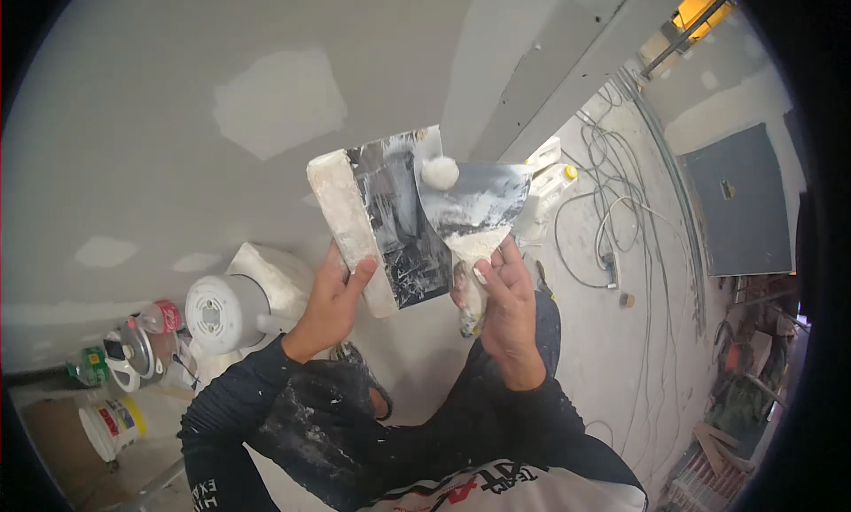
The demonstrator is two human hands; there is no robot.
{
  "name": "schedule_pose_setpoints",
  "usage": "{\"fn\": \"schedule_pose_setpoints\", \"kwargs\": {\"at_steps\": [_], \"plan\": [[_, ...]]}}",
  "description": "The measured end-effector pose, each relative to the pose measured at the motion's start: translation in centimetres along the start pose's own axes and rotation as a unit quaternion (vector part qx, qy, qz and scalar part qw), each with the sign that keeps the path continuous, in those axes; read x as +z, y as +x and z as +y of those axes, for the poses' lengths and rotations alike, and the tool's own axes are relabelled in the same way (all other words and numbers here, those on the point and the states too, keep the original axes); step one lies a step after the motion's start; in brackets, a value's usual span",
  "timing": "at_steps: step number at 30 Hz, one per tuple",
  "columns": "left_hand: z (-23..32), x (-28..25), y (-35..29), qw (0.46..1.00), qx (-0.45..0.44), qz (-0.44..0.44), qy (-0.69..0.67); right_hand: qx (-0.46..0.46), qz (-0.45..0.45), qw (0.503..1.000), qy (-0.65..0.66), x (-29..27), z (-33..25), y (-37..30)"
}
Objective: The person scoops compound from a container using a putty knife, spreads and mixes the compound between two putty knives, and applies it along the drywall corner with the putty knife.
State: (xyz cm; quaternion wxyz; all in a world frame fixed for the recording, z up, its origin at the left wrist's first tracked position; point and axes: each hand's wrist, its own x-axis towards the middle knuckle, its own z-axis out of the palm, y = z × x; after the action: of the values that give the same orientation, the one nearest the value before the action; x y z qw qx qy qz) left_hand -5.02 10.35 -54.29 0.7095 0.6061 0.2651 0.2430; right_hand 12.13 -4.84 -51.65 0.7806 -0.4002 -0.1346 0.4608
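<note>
My left hand [337, 297] is closed round the thick, plaster-crusted handle of a wide taping knife [390, 215], whose dark steel blade is smeared with white compound. In my right hand [507, 308] is a smaller, flared putty knife [483, 197], gripped by its spattered handle with the thumb at the blade's base. The two blades overlap in front of me, the putty knife's edge lying over the right side of the taping knife. A round dab of white joint compound [441, 172] sits at the putty knife's upper left corner.
A grey drywall wall [177, 113] with white filled patches rises ahead and left. Down left stand a white bucket [111, 428], bottles [160, 317] and a white round-bodied appliance [226, 314]. At right, cables [620, 193] and a power strip [612, 268] lie on the floor beside white jugs [554, 184].
</note>
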Motion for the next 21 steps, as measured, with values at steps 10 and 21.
{"fn": "schedule_pose_setpoints", "kwargs": {"at_steps": [10, 21], "plan": [[5.4, -3.7, -1.2, 0.937, 0.194, 0.275, 0.098, -0.172, 0.086, 0.974, 0.117, -5.8, 10.9, 10.8], [4.1, -6.1, -1.9, 0.943, 0.193, 0.267, 0.049, 0.026, 0.235, 0.944, 0.231, -24.8, 31.8, 21.4]]}}
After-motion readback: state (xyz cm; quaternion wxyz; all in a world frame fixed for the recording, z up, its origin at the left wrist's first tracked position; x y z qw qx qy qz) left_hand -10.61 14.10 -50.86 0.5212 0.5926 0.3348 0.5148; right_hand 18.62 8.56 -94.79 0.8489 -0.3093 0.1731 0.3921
